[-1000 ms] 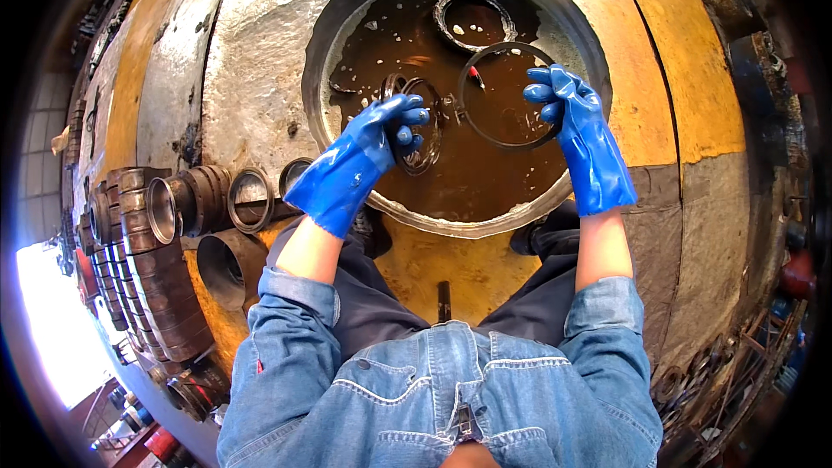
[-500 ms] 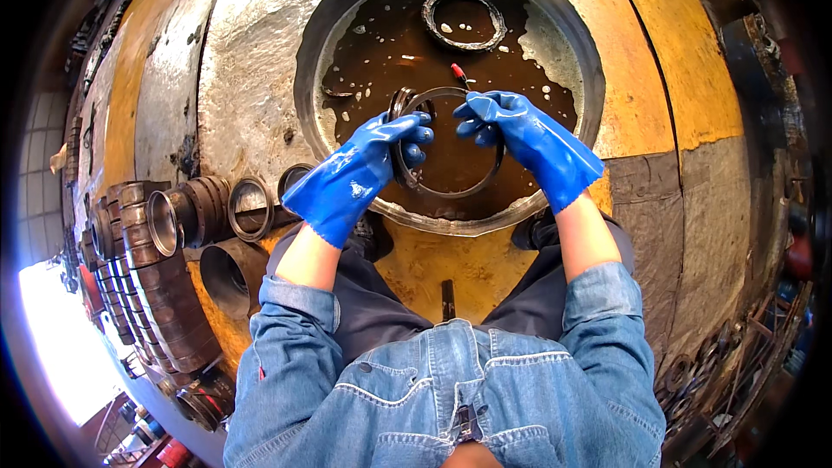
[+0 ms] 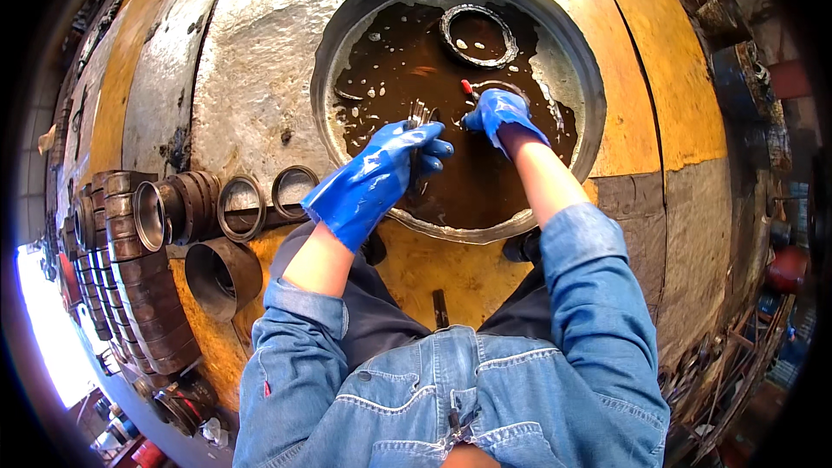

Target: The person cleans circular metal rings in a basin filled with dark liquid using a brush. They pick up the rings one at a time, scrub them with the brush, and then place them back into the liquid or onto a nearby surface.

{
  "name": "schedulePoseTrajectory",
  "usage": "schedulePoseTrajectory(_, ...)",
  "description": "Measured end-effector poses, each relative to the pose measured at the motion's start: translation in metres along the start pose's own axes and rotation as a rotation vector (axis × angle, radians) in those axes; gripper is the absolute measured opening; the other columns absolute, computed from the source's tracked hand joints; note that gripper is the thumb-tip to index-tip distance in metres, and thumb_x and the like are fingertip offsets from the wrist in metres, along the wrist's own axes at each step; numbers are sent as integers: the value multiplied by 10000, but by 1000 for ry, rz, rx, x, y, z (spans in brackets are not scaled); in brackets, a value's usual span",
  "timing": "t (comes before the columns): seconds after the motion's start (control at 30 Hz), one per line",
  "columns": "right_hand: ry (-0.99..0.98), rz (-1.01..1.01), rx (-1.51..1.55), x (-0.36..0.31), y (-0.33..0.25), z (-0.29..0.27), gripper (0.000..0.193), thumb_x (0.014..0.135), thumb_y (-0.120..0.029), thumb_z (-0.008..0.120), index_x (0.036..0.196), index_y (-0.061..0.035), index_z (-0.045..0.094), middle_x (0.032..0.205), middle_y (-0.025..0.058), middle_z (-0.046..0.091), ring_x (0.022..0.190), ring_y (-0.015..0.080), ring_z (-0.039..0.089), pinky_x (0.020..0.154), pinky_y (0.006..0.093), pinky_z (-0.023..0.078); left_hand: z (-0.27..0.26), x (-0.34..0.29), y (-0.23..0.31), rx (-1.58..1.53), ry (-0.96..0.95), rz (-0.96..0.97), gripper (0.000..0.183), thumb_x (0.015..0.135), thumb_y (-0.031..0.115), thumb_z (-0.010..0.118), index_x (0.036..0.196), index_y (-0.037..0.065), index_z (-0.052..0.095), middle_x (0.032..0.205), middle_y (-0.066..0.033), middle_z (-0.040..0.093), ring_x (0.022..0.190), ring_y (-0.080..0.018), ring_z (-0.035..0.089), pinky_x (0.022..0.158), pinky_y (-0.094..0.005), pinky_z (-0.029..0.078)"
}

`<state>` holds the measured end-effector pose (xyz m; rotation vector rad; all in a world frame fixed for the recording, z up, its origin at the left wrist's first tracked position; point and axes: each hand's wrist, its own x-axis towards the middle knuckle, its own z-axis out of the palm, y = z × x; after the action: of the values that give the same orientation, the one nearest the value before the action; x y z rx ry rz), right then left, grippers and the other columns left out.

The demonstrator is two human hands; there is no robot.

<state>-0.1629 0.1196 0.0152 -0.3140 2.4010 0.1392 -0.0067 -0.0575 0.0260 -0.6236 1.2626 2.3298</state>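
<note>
My left hand (image 3: pixel 403 152), in a blue rubber glove, is closed around several thin metal rings (image 3: pixel 419 113), seen nearly edge-on above a round metal pan (image 3: pixel 328 61). The pan holds dark brown liquid (image 3: pixel 399 61). My right hand (image 3: pixel 505 117), gloved alike, reaches down to the liquid with its fingers curled; what they grip is hidden. Just beyond it shows a thin curved edge (image 3: pixel 507 85), perhaps part of a ring, beside a small red-tipped tool (image 3: pixel 466 87). A thicker ring (image 3: pixel 447 35) lies farther back in the pan.
To the left stand metal rings (image 3: pixel 241 208), a wide cylindrical sleeve (image 3: pixel 223 277) and stacked dark rings (image 3: pixel 143 295). Worn metal sheets (image 3: pixel 260 52) and yellow boards (image 3: pixel 659 61) surround the pan. Scrap metal parts (image 3: pixel 719 390) lie at the lower right.
My hands have parted. The right has left the upright ring and gone down to the liquid. The left still holds rings, now turned edge-on. The whole view has shifted slightly.
</note>
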Motion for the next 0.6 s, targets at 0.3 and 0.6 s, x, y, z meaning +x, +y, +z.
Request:
schedulePoseTrajectory(0.3,-7,-7,723,-31,73,21,348,941,-369,700,949,-26,758,790,90,712,679,180,624,655,367,484,8,23,-37,201,-80,-10,305,942,44,750,1204,-87,663,1075,-158,741,986,-258,749,816,-311,619)
schedulePoseTrajectory(0.6,291,-272,1628,-76,108,51,410,979,-366,741,1193,-16,755,976,39,747,845,113,641,799,262,486,18,31,-31,324,171,-102,286,907,56,791,1182,28,718,996,-88,785,731,-164,722,673,-311,607)
